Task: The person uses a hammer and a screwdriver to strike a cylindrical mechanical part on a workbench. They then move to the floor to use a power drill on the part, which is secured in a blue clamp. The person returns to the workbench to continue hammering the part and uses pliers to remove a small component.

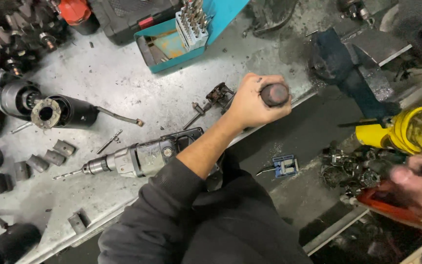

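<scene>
My left hand (pixel 256 103) reaches out from a dark sleeve and is closed in a fist around a dark round-ended handle (pixel 275 94) at the front edge of the metal bench (pixel 118 83). A small dark metal part (pixel 219 94) lies just left of the fist. An electric drill (pixel 137 159) with a bit in its chuck lies under my forearm. My right hand (pixel 416 188) is blurred at the far right, over a red tray (pixel 391 208) beside a heap of dark metal parts (pixel 352 171). Whether it holds anything is unclear.
A blue bench vise (pixel 350 68) stands at the back right, with a yellow tool (pixel 406 129) below it. An open teal drill-bit case (pixel 186 34) sits at the back. Black cylinders (pixel 69 111) and small metal blocks (pixel 50 156) lie at the left. A small blue clamp (pixel 285 166) rests lower down.
</scene>
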